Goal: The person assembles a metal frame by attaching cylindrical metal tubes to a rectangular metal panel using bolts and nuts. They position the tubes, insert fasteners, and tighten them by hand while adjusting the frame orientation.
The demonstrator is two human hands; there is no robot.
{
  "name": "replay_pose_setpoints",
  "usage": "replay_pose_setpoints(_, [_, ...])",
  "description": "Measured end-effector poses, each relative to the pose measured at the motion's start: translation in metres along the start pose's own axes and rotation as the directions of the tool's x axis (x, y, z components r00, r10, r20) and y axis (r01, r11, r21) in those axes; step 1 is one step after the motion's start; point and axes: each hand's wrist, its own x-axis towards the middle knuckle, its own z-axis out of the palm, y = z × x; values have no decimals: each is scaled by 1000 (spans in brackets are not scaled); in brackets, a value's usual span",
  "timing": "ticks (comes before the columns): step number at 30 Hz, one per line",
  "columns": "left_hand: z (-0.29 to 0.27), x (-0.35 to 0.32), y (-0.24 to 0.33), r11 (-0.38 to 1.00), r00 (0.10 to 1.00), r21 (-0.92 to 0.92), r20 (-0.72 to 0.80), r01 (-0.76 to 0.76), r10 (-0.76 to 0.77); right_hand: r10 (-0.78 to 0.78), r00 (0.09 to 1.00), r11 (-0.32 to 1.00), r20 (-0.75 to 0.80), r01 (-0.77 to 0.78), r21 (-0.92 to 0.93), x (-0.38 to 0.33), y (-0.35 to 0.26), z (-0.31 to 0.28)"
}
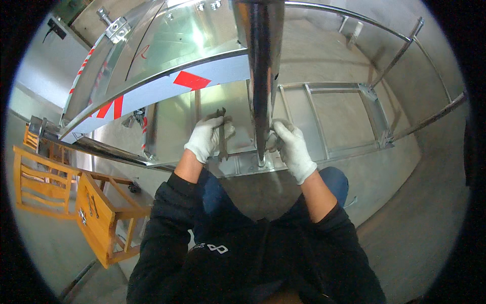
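A dark double-ended open-end wrench (221, 141) stands roughly upright in my left hand (203, 138), which wears a white glove and is closed around it. An upright shiny metal post (260, 71) rises between my two hands. Just right of the post's lower part is my right hand (294, 151), also in a white glove. Its fingers are bent together close against the post, and whatever they pinch is hidden. Behind and below both hands lies a metal base frame (316, 121) with crossbars and sheet panels.
A large metal panel (197, 35) with red and white striped edging reaches over the upper left. Metal rails (349, 15) curve round the upper right. At the lower left a wooden chair (43, 185) carries tools (91, 205) on its seat. Bare concrete floor (377, 177) lies right.
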Motion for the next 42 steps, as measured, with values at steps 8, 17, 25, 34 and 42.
replay_pose_setpoints(8, [-18,21,-13,970,993,-227,-91,-88,69,-24,1000,998,-5,24,51,-3,0,4])
replay_pose_setpoints(17, [21,26,-18,815,857,-271,-231,-512,461,-43,998,998,-43,44,34,0,11,-2])
replay_pose_setpoints(25, [53,12,-60,779,759,65,-190,-623,623,-28,998,999,-56,30,37,-1,10,0])
replay_pose_setpoints(34, [50,-13,-49,841,949,459,13,-286,316,-2,998,1000,-67,3,24,-2,16,-7])
replay_pose_setpoints(42, [53,-32,-43,299,969,933,139,-198,206,97,983,995,-155,-91,47,-7,37,-29])
